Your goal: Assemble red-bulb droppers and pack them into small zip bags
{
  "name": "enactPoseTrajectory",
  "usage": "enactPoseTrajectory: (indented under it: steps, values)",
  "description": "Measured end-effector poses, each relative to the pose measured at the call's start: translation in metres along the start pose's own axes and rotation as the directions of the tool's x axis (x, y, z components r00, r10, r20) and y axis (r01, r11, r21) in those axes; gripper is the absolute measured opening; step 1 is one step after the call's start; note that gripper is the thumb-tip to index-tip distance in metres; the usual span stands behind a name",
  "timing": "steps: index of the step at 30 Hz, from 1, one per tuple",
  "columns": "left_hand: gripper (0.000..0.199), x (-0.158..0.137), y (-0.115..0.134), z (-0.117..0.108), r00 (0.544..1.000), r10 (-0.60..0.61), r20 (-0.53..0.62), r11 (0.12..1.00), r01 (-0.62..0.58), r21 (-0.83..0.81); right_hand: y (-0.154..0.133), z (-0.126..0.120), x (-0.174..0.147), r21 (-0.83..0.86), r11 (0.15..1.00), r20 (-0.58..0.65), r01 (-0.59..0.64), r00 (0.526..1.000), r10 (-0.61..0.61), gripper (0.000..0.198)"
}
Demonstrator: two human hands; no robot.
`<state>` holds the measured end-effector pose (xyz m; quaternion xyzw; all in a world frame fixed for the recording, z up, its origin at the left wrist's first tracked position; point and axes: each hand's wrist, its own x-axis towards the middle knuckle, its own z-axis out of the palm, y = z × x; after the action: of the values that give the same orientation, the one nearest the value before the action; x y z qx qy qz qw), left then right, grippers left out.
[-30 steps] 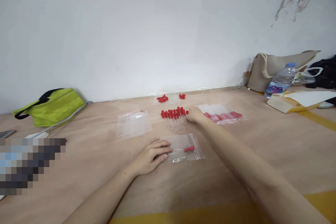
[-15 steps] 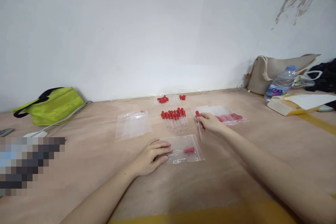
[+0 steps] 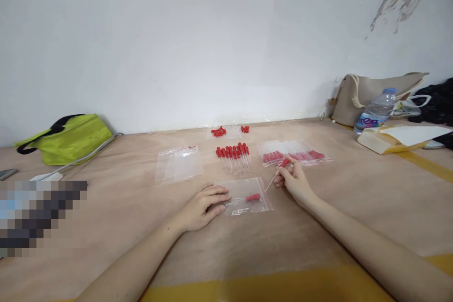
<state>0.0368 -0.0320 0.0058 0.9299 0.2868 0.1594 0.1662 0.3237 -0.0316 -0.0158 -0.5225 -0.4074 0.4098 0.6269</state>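
Note:
My left hand (image 3: 207, 206) lies with its fingers stretched out on the closed end of a clear zip bag (image 3: 236, 187), which rests flat on the table. Inside that bag is one dropper (image 3: 253, 197) with a red bulb. My right hand (image 3: 294, 180) pinches another dropper (image 3: 284, 163) by its red bulb, and the glass tip slants down left to just beside the bag's zip edge. Beyond my hands, several loose droppers (image 3: 233, 153) lie in a row, red bulbs away from me. Filled zip bags (image 3: 293, 146) with droppers overlap behind my right hand.
Several flat zip bags (image 3: 180, 165) lie to the left. Red bulbs (image 3: 218, 131) sit on clear plastic near the wall. A green pouch (image 3: 76, 139) and cable are far left. A water bottle (image 3: 375, 109), a beige bag (image 3: 371, 92) and an open packet (image 3: 375, 141) stand right.
My right hand has brought the dropper nearer and to the right, turning its tip toward the bag's zip edge. My left hand stays on the bag.

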Motion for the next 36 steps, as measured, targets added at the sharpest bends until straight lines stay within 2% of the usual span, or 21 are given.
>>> enactPoseTrajectory:
  steps: [5, 12, 17, 20, 23, 27, 32, 36]
  values:
    - [0.038, -0.001, 0.002, -0.001, 1.000, -0.019, -0.008, 1.000, 0.019, -0.004, 0.004, 0.004, -0.002, 0.072, 0.997, -0.023, 0.007, 1.000, -0.005, 0.055]
    - [0.042, -0.002, 0.005, -0.002, 0.999, -0.048, -0.026, 0.999, 0.048, -0.002, -0.004, 0.014, -0.024, 0.095, 0.993, 0.145, -0.076, 0.987, 0.062, 0.054]
    - [0.041, -0.001, 0.005, -0.003, 0.999, -0.047, -0.023, 0.999, 0.047, -0.006, -0.005, 0.014, -0.028, 0.105, 0.990, 0.140, -0.095, 0.987, 0.080, 0.053]
    - [0.041, -0.001, 0.005, -0.002, 0.999, -0.038, -0.031, 0.999, 0.038, -0.008, -0.003, 0.014, -0.027, 0.123, 0.985, 0.158, -0.119, 0.982, 0.099, 0.045]
    - [0.042, -0.001, 0.005, -0.002, 0.999, -0.036, -0.029, 0.999, 0.035, -0.011, -0.004, 0.014, -0.028, 0.059, 0.989, 0.209, -0.137, 0.970, 0.122, 0.037]
    - [0.044, 0.000, 0.005, -0.002, 0.999, -0.042, -0.015, 0.999, 0.042, -0.015, -0.006, 0.014, -0.030, -0.053, 0.991, 0.300, -0.122, 0.945, 0.133, 0.038]
    - [0.043, 0.000, 0.004, -0.001, 0.999, -0.032, -0.022, 0.999, 0.032, -0.017, -0.001, 0.014, -0.028, -0.220, 0.975, 0.360, 0.013, 0.930, 0.069, 0.029]
    - [0.042, 0.001, 0.005, -0.001, 0.999, -0.031, -0.028, 0.999, 0.031, -0.020, 0.002, 0.012, -0.025, -0.361, 0.927, 0.317, 0.105, 0.948, 0.016, 0.023]
